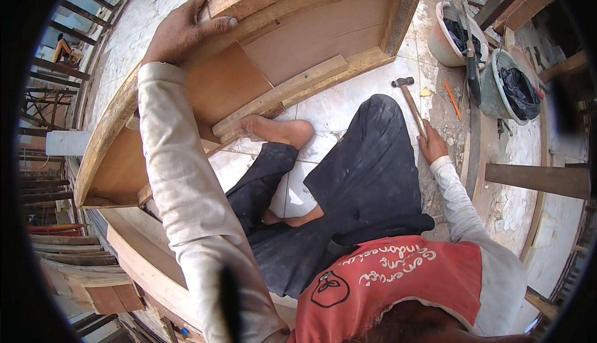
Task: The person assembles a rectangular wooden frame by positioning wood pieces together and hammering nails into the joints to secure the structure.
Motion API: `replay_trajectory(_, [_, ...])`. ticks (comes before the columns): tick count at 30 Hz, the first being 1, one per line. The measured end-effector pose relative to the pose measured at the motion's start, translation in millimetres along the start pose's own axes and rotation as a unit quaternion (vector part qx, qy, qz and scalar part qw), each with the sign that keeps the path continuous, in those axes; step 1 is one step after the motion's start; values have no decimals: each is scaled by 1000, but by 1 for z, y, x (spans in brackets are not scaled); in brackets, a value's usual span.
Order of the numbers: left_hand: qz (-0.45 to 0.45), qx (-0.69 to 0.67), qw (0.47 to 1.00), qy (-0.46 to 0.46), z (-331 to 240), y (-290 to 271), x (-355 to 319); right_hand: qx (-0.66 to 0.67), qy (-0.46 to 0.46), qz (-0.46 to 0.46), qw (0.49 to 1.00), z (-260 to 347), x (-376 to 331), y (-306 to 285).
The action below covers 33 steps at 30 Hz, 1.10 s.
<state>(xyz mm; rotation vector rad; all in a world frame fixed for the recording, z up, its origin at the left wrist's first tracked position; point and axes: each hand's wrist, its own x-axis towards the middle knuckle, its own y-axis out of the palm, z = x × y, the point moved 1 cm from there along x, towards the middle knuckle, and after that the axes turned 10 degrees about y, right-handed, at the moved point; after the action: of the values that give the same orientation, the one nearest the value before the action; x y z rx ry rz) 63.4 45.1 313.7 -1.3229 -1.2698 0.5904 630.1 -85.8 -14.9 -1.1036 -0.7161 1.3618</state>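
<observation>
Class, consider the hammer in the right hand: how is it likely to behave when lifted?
The hammer is probably head-heavy, as its dark metal head tops a slim handle. That straight, wooden-looking handle should stay stiff. With the right hand near the handle's other end, the head would likely tend to dip.

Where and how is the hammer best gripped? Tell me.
Likely the wooden handle, near its end away from the dark head, approached from the person's right: it is long and slim, slanting toward the right hand, which holds it there.
</observation>
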Motion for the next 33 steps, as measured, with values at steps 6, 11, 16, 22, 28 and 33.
replay_trajectory(6, [17, 14, 1000, -11, 4, -1, 11, 13, -75, -13, 997, -24, -22, -2])
replay_trajectory(11, [33, -34, 998, -44, 1, -7, 12, 4, -74, 8, 997, -34, -67, 9])
replay_trajectory(16, [39, -51, 997, -52, -2, -10, 12, 177, -92, -78, 977, -28, -70, 29])
replay_trajectory(22, [19, -43, 997, -56, -9, -9, 1, 350, -73, 73, 931, 94, -54, 42])
replay_trajectory(28, [80, -36, 993, -75, -24, -23, -20, 515, -5, 201, 833, 270, -67, 88])
replay_trajectory(33, [56, 17, 998, -39, -12, -17, -14, 557, 54, 191, 806, 314, -56, 90])
